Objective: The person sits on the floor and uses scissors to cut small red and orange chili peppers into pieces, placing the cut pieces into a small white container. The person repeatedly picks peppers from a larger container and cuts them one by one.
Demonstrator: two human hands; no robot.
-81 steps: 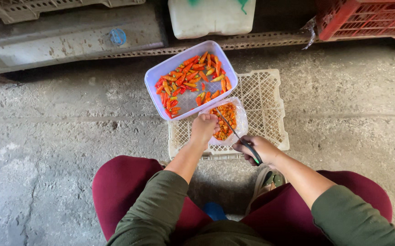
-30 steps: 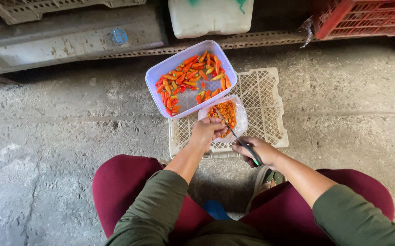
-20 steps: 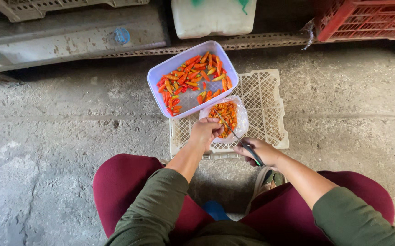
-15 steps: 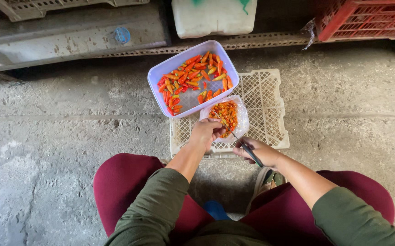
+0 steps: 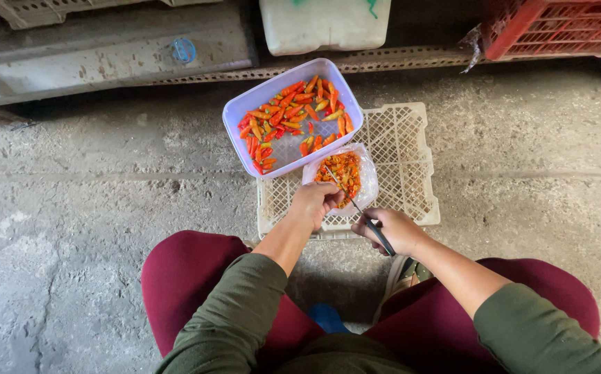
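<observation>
Knife gripped in right hand, tip over clear bag so cut pieces drop in; left hand pinches 1 chilli at bag's edge, tub w/ whole chillies just beyond.

A slim dark-handled knife slants over a clear bag of chopped orange-red chillies on the crate.

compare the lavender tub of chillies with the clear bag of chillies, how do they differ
The lavender tub is a rigid, open rectangular container; the clear plastic bag is soft and crumpled. The tub is the larger and its whole red and orange chillies lie spread thinly, with bare floor showing; the bag's chilli pieces are heaped together. No hand touches the tub, while the left hand is at the bag's mouth. Both rest on the white crate.
</observation>
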